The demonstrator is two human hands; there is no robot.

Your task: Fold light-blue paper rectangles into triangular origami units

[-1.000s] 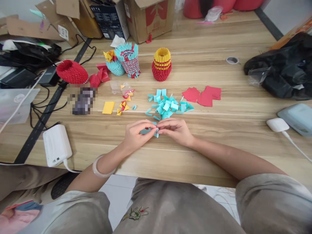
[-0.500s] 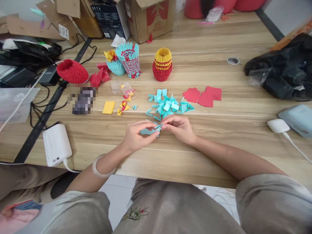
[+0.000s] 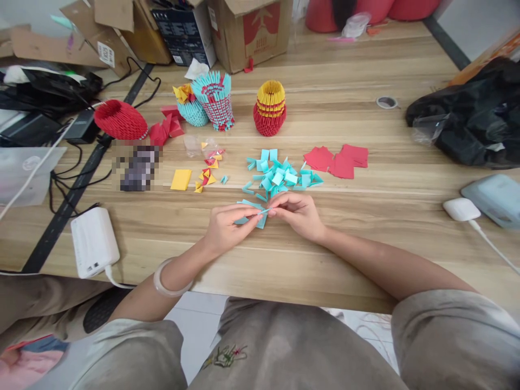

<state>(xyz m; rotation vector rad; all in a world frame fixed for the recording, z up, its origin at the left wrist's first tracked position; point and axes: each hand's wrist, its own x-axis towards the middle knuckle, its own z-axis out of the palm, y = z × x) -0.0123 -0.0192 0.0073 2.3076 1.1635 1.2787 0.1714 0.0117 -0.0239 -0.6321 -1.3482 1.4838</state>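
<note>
Between my two hands is a small folded blue paper piece [image 3: 265,210]. My left hand [image 3: 232,225] pinches its left end between thumb and fingers, and my right hand [image 3: 298,214] pinches the right end. Flat blue paper sheets [image 3: 260,221] lie on the table under my left fingers, partly hidden. Just beyond my hands is a loose pile of folded blue pieces [image 3: 278,177]. Red paper sheets [image 3: 342,164] lie right of the pile. To its left are a yellow paper stack [image 3: 181,180] and small yellow and red folded pieces [image 3: 207,176].
Farther back on the wooden table [image 3: 333,108] stand a red and yellow paper vase [image 3: 270,108], a blue and red one [image 3: 216,103] and a tilted red one [image 3: 121,119]. A white power bank [image 3: 95,242] is at left, a black bag [image 3: 475,116] at right.
The left fingers and thumb have closed together on the small blue piece, which was spread open before and now looks pressed flat. My right hand has hardly moved.
</note>
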